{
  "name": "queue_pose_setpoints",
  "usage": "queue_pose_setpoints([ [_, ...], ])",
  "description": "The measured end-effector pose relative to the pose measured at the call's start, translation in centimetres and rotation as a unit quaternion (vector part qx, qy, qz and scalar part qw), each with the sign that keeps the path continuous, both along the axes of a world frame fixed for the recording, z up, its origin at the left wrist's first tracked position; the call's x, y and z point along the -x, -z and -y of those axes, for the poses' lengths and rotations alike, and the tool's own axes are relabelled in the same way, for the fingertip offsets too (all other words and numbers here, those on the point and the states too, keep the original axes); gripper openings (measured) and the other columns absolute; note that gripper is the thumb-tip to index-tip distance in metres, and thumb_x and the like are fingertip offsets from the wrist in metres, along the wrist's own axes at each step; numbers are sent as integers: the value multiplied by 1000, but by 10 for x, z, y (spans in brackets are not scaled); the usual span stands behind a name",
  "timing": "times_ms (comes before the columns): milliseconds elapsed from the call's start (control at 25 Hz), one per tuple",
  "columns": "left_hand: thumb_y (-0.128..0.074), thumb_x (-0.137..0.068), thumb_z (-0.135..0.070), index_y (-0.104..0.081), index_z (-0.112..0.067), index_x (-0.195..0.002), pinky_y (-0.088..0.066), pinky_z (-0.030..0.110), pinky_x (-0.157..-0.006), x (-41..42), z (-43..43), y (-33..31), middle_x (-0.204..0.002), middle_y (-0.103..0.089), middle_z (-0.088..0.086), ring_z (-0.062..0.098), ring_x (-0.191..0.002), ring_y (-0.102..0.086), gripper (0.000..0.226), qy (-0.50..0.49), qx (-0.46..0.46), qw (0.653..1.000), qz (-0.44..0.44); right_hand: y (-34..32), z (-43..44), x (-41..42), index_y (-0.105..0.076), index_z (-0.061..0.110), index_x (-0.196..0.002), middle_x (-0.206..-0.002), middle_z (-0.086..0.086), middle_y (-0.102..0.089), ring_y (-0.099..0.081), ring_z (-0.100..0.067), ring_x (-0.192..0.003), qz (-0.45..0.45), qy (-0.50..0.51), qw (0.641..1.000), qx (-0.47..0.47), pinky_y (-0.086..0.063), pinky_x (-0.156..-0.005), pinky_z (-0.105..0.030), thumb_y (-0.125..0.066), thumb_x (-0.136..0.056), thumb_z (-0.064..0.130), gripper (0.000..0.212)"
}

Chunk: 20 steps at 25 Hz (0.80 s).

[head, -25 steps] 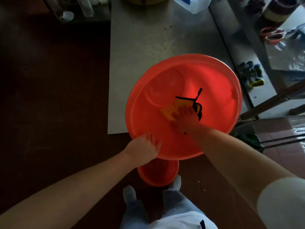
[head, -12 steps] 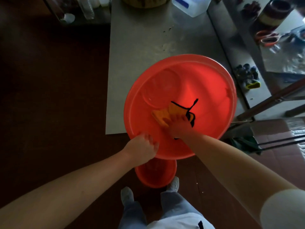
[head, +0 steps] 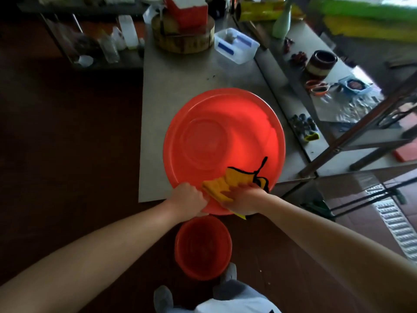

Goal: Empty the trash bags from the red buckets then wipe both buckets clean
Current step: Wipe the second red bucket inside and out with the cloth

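Because the large red bucket (head: 223, 136) overhangs the worktop's (head: 180, 86) near edge, it could be tipped off if its rim, gripped by the left hand (head: 187, 197), is loosed while the yellow cloth (head: 228, 184), clutched by the right hand (head: 246, 199), is dragged outward.

Dim, daylight from right (edges warped)
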<state>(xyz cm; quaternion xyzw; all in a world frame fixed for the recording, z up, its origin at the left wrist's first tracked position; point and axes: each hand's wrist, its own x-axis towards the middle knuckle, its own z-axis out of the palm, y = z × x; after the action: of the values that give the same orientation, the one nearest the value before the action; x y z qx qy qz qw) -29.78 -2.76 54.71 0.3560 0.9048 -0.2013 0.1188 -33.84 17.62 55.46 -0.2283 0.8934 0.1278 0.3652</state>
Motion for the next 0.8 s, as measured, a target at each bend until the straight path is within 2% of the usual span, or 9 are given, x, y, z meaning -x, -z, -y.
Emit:
queue_pose_setpoints([
  [120,-41,-93,-68,-63,-20,-117,-40,34,-68,19,4,-14,-102,-73,8,32,-92,-71,58,-18,0,1000,-9,-40,-6,-4,-33,43,-152,-160,3,-36,-28,-25,-148,-33,-3,998,59,-18,-119,-47,-37,-93,68,64],
  [240,-36,-89,-77,-62,-28,-119,-38,37,-65,40,11,-36,-103,-72,7,33,-92,-70,63,-35,-11,999,-5,-73,-7,4,-36,40,-152,-154,4,-44,-34,-22,-146,-85,-42,993,66,-22,-121,-44,-54,-92,48,62],
  [360,-32,-84,-84,-61,-30,-113,-42,37,-66,58,23,-57,-106,-70,7,33,-95,-69,69,-55,-22,998,15,-92,-4,15,-46,33,-146,-144,4,-55,-46,-22,-137,-130,-54,984,105,-32,-113,-40,-51,-96,26,52],
  [440,-31,-83,-86,-61,-29,-112,-46,36,-69,66,33,-69,-105,-70,4,30,-96,-68,70,-55,-29,997,38,-101,0,24,-57,34,-132,-127,6,-63,-56,-22,-123,-138,-31,977,157,-41,-96,-36,-51,-94,23,40],
  [520,-33,-84,-84,-62,-28,-111,-54,36,-72,71,42,-79,-91,-66,-2,26,-92,-68,69,-47,-46,996,61,-108,5,33,-58,37,-127,-116,7,-67,-63,-23,-109,-138,-1,974,180,-44,-82,-34,-52,-92,23,38],
  [600,-36,-87,-80,-62,-25,-109,-57,38,-73,75,50,-87,-80,-57,-8,22,-85,-68,65,-48,-67,994,70,-113,12,47,-58,38,-128,-110,7,-69,-65,-21,-101,-141,5,973,185,-48,-78,-34,-52,-93,23,39],
  [720,-40,-89,-76,-62,-20,-114,-57,40,-78,81,61,-90,-91,-66,-3,21,-86,-67,65,-84,-85,990,81,-116,25,70,-60,34,-124,-102,8,-67,-66,-22,-98,-132,7,972,196,-50,-74,-34,-52,-93,18,36],
  [800,-39,-90,-75,-60,-19,-123,-55,41,-87,82,64,-89,-99,-68,-1,21,-92,-67,68,-84,-76,990,82,-115,31,88,-62,31,-122,-107,2,-68,-65,-25,-100,-117,15,971,206,-53,-77,-38,-49,-93,14,36],
])
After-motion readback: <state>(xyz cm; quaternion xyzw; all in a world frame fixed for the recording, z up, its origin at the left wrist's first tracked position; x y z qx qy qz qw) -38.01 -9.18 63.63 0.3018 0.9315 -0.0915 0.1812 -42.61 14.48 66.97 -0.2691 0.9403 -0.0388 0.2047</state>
